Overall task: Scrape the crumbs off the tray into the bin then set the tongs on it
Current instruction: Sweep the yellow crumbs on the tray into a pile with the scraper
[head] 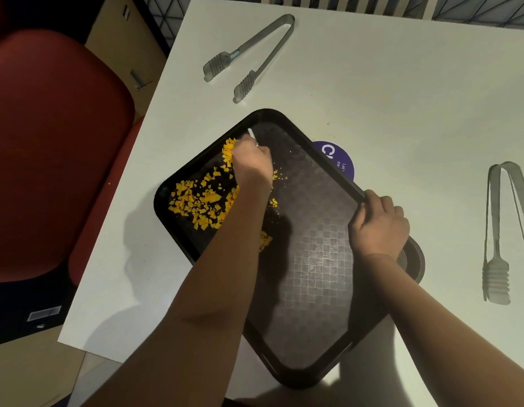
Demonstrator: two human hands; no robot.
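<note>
My left hand (250,161) is curled shut around a small white scraper (252,136), only its tip showing past my knuckles, and it sits down on the far left part of the black tray (313,259). The yellow crumbs (202,202) lie heaped against the tray's left corner, just beside that hand, with a few scattered bits under and beside my forearm. My right hand (378,224) is closed on the tray's right rim, fingers wrapped over the edge. The tray lies skewed on the white table (401,92), its left corner near the table's left edge, partly covering a purple round sticker (338,158). One pair of grey tongs (249,57) lies on the table beyond the tray; a second pair of tongs (504,230) lies well to the right.
</note>
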